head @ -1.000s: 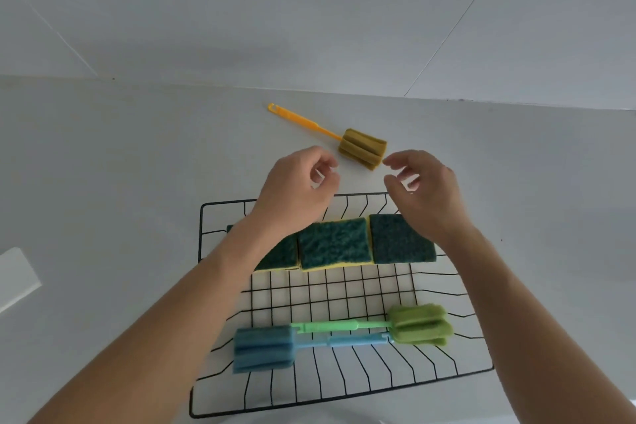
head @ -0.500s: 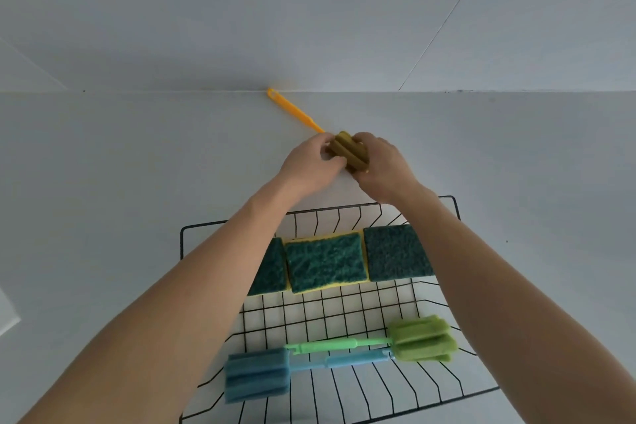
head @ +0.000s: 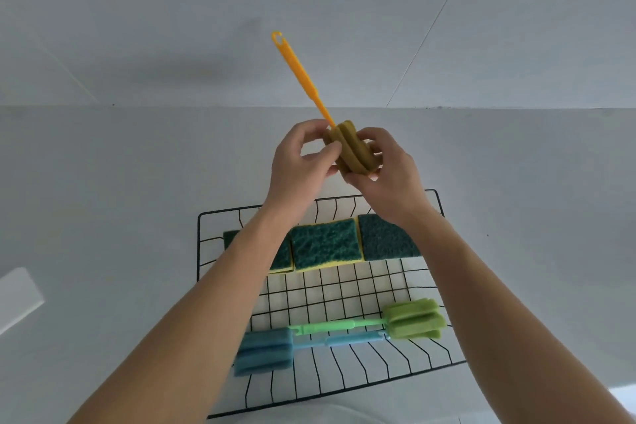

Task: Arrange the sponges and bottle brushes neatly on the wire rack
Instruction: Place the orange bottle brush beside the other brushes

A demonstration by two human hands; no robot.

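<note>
both hands hold the yellow bottle brush (head: 351, 151) in the air above the far edge of the wire rack (head: 437, 198). the left hand (head: 299, 165) has its grip closed narrow on the left side of the olive sponge head, thumb and fingertips pressing it. the right hand (head: 387, 172) wraps the head from the right and below, fingers curled around it. the orange-yellow handle slants up and to the left, away from the person, with its hooked end at the top.

on the rack, three green scouring sponges (head: 325, 244) lie side by side in a row along the far part; the left one is partly hidden by the left forearm, the right one partly by the right wrist. nearer the person, a green bottle brush (head: 413, 320) and a blue bottle brush (head: 263, 351) lie side by side across the rack, heads at opposite ends, handles just beside each other.

the rack sits on a pale grey worktop (head: 103, 217) that meets a pale wall (head: 172, 10). a white flat object (head: 17, 299) shows at the left edge.
</note>
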